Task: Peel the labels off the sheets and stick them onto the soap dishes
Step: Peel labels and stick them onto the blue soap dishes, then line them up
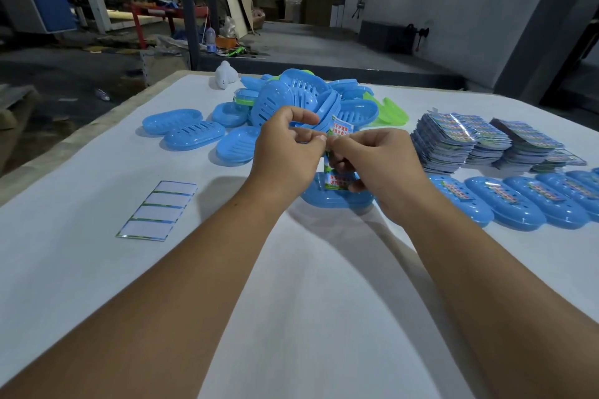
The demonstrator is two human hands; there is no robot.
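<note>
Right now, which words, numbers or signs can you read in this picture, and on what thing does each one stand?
Label sheet pinched by left hand and right hand: red Chinese characters, too blurred to quote.
Stacks of label sheets: print too small to read.
Labelled soap dishes: print unreadable.
Used backing sheet: blank.

Two bare forearms reach forward and angle inward, meeting at centre. The left hand (285, 152) has thumb and forefinger pinched together, other fingers curled. The right hand (379, 168) faces it, fingertips pinching, knuckles up.

White cloth (97, 269) on table; white bag (225, 74) far edge.
</note>
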